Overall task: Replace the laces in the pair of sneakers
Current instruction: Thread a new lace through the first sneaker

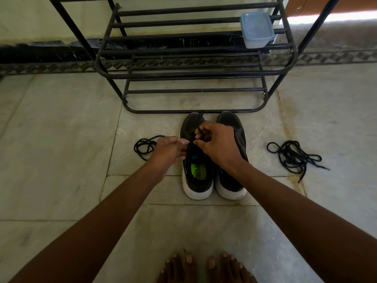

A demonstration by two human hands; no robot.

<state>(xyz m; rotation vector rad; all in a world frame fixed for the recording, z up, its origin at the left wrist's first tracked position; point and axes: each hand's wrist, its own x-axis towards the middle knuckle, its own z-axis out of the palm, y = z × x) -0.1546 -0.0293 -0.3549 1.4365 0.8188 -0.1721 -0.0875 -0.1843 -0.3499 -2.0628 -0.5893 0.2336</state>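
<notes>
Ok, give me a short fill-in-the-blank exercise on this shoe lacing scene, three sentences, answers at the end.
1. Both hands, the left hand and right hand, work a lace over the ____ sneaker of the pair.
2. The plastic container sits on the metal ____.
3. The tangled pile of laces lies on the floor to the ____ of the sneakers.

Answers: left; rack; right

the only lettering sits inside the left sneaker [197, 160]: dark print on the green insole patch [199, 171] and a small light blue mark on the tongue just above it. both are too small and blurred to read.
</notes>
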